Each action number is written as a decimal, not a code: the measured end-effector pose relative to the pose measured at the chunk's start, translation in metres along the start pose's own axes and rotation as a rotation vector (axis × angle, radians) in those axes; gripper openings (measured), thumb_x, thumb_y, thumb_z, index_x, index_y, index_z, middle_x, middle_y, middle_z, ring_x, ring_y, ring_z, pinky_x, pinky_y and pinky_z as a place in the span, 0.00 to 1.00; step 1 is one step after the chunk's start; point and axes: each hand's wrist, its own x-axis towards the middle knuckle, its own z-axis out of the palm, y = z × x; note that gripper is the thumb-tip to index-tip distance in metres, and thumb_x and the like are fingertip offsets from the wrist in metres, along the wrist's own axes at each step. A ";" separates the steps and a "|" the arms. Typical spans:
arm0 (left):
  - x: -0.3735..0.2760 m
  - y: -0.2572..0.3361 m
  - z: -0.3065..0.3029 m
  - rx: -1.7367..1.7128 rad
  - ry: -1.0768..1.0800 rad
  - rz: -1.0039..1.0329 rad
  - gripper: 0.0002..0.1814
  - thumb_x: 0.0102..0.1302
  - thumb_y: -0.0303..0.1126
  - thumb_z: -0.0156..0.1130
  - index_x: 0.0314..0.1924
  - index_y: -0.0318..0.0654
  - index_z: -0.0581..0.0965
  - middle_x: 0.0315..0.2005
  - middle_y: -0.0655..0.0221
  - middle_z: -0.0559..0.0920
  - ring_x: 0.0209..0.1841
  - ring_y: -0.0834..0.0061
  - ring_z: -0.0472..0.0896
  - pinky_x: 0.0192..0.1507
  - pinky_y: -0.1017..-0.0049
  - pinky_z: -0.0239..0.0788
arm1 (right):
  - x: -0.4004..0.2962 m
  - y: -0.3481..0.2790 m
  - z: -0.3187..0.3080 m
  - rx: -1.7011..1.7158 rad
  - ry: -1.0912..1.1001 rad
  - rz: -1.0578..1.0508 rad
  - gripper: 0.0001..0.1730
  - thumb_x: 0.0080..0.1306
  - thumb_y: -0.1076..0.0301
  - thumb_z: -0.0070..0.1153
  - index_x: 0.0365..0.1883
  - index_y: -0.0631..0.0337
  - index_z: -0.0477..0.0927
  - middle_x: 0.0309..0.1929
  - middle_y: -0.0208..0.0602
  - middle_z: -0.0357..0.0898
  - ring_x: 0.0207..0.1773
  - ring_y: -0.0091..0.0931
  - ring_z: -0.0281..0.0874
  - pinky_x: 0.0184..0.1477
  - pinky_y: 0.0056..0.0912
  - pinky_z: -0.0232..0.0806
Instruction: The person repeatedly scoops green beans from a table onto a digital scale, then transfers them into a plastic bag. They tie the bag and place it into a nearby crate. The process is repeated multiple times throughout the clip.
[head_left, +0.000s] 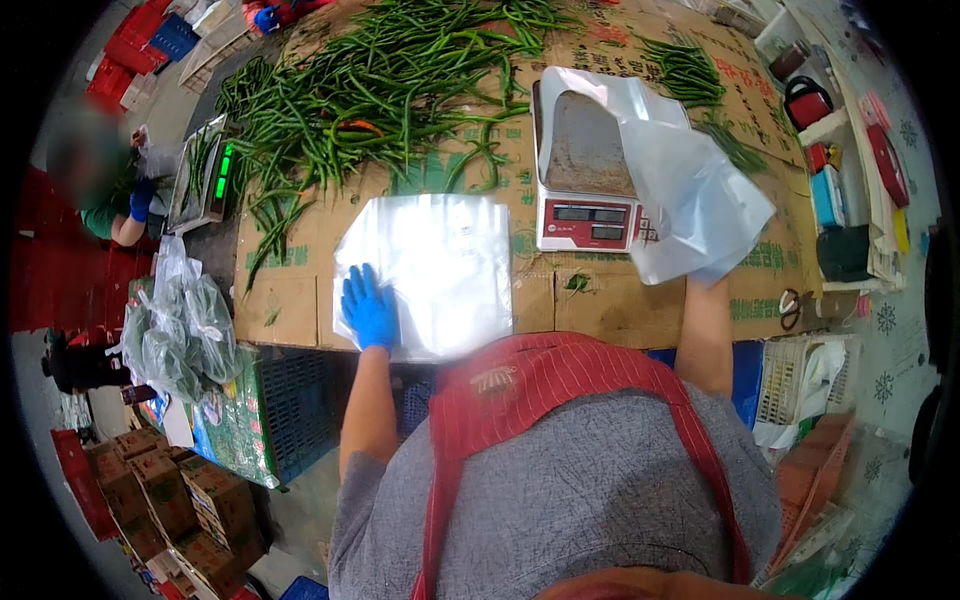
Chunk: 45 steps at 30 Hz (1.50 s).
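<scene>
My left hand (370, 307), in a blue glove, lies flat with fingers apart on the left edge of a stack of clear plastic bags (442, 277) at the table's near edge. My right forearm reaches up at the right; the right hand is hidden behind a loose clear plastic bag (694, 195), which hangs partly over the digital scale (589, 217). Under that bag's edge shows the scale's stained metal pan. A large pile of long green chili peppers (375, 90), with a few red ones, spreads beyond the bags. A smaller bunch of green peppers (682, 71) lies beyond the scale.
Cardboard (750, 300) covers the table; scissors (791, 307) lie at its right edge. A second scale (202, 176) holds peppers at the left, beside a co-worker's blue-gloved hand (141, 199). Filled plastic bags (180, 330) sit at near left. Another gloved hand (267, 19) is at the far edge.
</scene>
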 end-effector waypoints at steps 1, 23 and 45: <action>0.006 -0.011 0.001 0.012 -0.016 -0.012 0.35 0.67 0.45 0.51 0.72 0.47 0.55 0.71 0.58 0.53 0.70 0.52 0.53 0.69 0.57 0.42 | -0.009 -0.001 -0.005 0.061 0.028 0.010 0.21 0.63 0.66 0.55 0.54 0.63 0.72 0.50 0.37 0.76 0.52 0.30 0.74 0.53 0.33 0.68; -0.002 0.223 -0.066 -1.228 -0.675 0.022 0.07 0.64 0.33 0.62 0.36 0.37 0.78 0.26 0.75 0.79 0.31 0.82 0.75 0.36 0.79 0.66 | -0.100 -0.018 -0.039 0.712 -0.464 0.407 0.16 0.58 0.76 0.55 0.45 0.55 0.81 0.34 0.37 0.75 0.41 0.38 0.72 0.47 0.30 0.66; -0.020 0.229 -0.145 -0.775 0.035 0.553 0.56 0.45 0.40 0.75 0.70 0.35 0.53 0.72 0.54 0.42 0.73 0.53 0.43 0.70 0.55 0.39 | -0.024 -0.051 -0.087 1.733 -0.544 0.773 0.12 0.69 0.60 0.52 0.40 0.60 0.79 0.38 0.29 0.78 0.36 0.19 0.72 0.40 0.22 0.67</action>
